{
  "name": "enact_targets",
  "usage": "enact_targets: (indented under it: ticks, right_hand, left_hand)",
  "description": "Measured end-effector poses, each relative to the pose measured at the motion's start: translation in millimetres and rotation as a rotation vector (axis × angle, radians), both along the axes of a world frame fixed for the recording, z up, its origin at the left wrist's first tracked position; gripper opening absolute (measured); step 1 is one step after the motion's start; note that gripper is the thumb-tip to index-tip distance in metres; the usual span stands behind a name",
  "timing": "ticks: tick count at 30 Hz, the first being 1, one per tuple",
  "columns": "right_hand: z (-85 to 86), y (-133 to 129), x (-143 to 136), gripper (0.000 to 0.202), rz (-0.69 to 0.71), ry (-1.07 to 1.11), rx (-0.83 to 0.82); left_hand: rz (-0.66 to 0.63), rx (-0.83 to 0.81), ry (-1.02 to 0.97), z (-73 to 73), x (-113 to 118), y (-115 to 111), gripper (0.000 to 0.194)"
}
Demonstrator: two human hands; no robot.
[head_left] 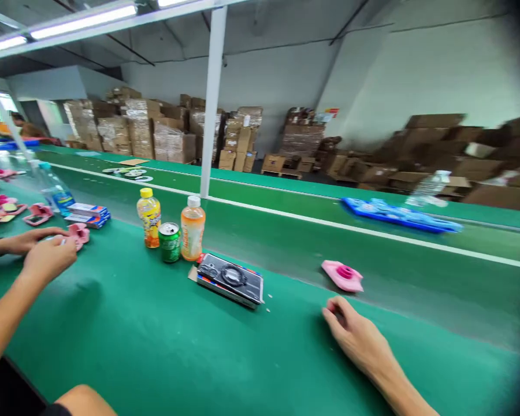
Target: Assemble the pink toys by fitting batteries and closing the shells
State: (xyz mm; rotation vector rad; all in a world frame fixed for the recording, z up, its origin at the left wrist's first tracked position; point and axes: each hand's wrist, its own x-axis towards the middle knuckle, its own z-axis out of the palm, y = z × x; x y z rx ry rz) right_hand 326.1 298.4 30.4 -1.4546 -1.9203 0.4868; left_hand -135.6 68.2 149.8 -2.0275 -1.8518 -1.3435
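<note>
The pink plastic part (343,276) lies ungrasped on the conveyor belt (286,248). Your right hand (359,338) curls loosely nearby, gripping nothing visible; left-hand finger state cannot be determined

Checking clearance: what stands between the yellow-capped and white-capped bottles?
Head view: a green drink can stands between the yellow-capped bottle and the white-capped bottle.

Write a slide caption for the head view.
Right hand near a pink piece, a can between a yellow-capped bottle and a white-capped bottle.
</note>
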Motion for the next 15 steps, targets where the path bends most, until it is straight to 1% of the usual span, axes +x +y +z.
enact_targets:
  ticks: [1,2,3,4,5,6,8,10,12,13,15]
  right_hand:
    - [-3.9,4.4,3.6,0.026,0.000,-0.050,-0.011]
    - [-9.0,9.6,8.3,0.026,0.001,-0.105,-0.028]
    - [-14.5,15.0,13.5,0.025,0.006,-0.157,-0.049]
    - [-19.7,20.1,18.7,0.025,0.014,-0.199,-0.068]
    - [-23.9,24.5,23.3,0.025,0.025,-0.221,-0.085]
    - [-26.4,27.7,26.9,0.026,0.035,-0.232,-0.096]
    - [-26.1,30.2,30.1,0.025,0.051,-0.230,-0.114]
    - [-20.0,28.2,28.0,0.023,0.057,-0.212,-0.125]
    - [-11.5,23.7,22.7,0.018,0.045,-0.188,-0.121]
    - [-7.2,20.4,19.2,0.016,0.021,-0.167,-0.087]
    - [0.3,9.8,9.7,0.014,-0.052,-0.121,0.040]
  left_hand:
    - [0.130,0.013,0.018,0.1,-29.6,-1.4,0.061]
    - [0.219,-0.002,0.044,-2.4,-54.2,-4.2,0.061]
    - [0.282,-0.016,0.061,-7.0,-73.3,-8.3,0.061]
    - [0.330,-0.042,0.078,-12.8,-86.8,-13.8,0.060]
    - [0.362,-0.066,0.091,-19.1,-95.1,-20.3,0.057]
    - [0.385,-0.089,0.100,-24.9,-98.9,-27.7,0.055]
    - [0.421,-0.130,0.093,-34.3,-97.8,-43.5,0.051]
    - [0.445,-0.146,0.035,-40.4,-92.5,-57.6,0.048]
    - [0.460,-0.133,-0.045,-44.5,-89.1,-66.7,0.045]
    - [0.471,-0.115,-0.088,-46.0,-88.5,-68.8,0.044]
    - [0.501,-0.079,-0.166,-48.9,-87.9,-68.5,0.044]
